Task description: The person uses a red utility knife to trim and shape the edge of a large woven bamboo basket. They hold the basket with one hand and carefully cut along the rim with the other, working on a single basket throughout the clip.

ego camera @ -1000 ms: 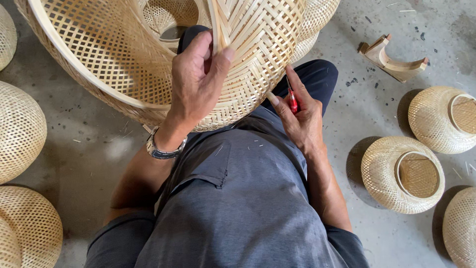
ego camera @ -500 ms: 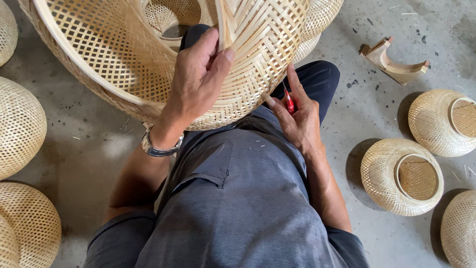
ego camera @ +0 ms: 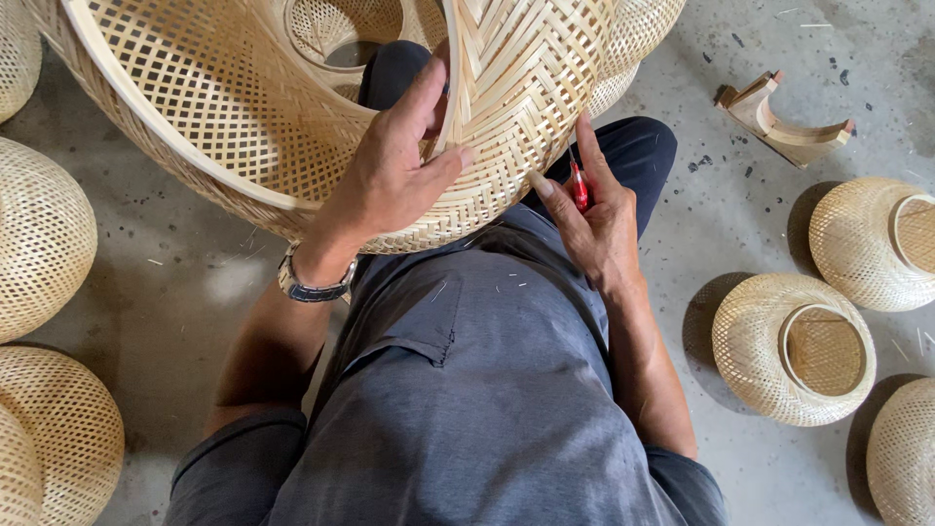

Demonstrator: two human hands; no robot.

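— What do we have in our lap?

— A big woven bamboo shade point(ego camera: 292, 127), tipped on its side across our knees, its open rim toward us and the lattice showing inside.

— And our left hand point(ego camera: 390, 180)?

— It clasps the shade's edge: thumb outside on the tight herringbone weave, fingers curled over the rim and pressed against an upright bamboo strip point(ego camera: 458, 78).

— The right hand point(ego camera: 594, 224)?

— It rests against the shade's outer wall, low on the right side. Its fingers are pinched on a small red-handled tool point(ego camera: 579, 185), the forefinger stretched up along the weave. We cannot see the tool's tip.

— What lies around us?

— On the concrete floor point(ego camera: 740, 224), smaller woven shades: two to the right point(ego camera: 760, 351) point(ego camera: 857, 244), others at the left edge point(ego camera: 39, 234). A curved wooden piece point(ego camera: 779, 122) sits at upper right, well apart from our hands. A wristwatch point(ego camera: 310, 284) is on the left wrist.
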